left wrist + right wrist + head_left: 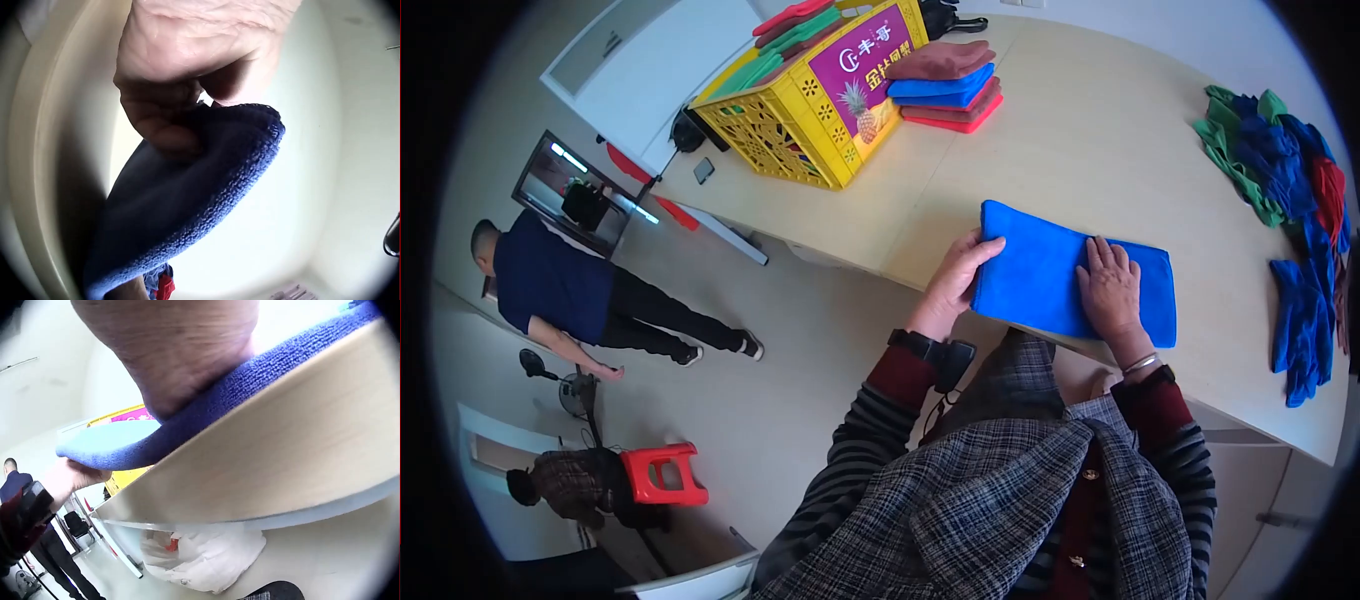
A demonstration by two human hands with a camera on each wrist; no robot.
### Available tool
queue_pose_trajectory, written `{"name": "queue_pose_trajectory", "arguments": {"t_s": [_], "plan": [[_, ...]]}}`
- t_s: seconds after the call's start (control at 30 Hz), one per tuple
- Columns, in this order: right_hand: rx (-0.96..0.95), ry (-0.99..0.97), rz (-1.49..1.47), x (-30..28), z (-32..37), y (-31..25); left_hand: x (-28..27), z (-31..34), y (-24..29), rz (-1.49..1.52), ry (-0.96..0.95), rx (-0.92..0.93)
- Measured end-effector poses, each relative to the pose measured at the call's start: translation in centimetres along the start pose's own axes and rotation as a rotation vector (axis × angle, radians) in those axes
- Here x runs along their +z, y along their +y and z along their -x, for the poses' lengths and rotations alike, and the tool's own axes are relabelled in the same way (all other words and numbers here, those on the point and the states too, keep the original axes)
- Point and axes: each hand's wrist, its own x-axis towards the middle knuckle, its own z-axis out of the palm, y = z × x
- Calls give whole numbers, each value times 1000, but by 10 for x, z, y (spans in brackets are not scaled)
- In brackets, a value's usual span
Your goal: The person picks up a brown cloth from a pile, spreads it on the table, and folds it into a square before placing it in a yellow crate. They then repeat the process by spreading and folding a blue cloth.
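Observation:
A folded blue towel (1040, 270) lies at the table's near edge, its left end lifted a little off the top. My left hand (966, 272) grips that left end, thumb above and fingers underneath; the left wrist view shows the curled fingers (178, 140) under the cloth. My right hand (1111, 287) rests flat on the towel's right half with its fingers stretched out. In the right wrist view the heel of that hand (181, 362) presses on the blue cloth (206, 412) at the table edge.
A yellow crate (800, 130) of folded cloths stands at the back left, beside a stack of folded cloths (945, 88). Crumpled blue, green and red cloths (1280, 160) lie at the right. One person (560, 275) walks at the left; another sits near a red stool (665, 475).

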Motion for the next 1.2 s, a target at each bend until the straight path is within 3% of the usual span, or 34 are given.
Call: {"name": "queue_pose_trajectory", "arguments": {"t_s": [0.37,0.57,0.77,0.9,1.03,1.2], "plan": [[60,-26,-146,-19,19,-2,63,-33,30,-170,-44,-38],[-138,16,-189,-32,90,-12,100,-60,27,-369,-177,-37],[-207,49,-108,-37,116,-10,170,-88,-36,-808,-265,-64],[-195,-103,-132,-39,123,-6,193,-102,-83,-1064,-305,-97],[-181,13,-108,-35,128,-3,207,-112,-100,-1192,-320,-89],[-148,-94,-180,-39,126,0,218,-111,-103,-1351,-316,-66]]}}
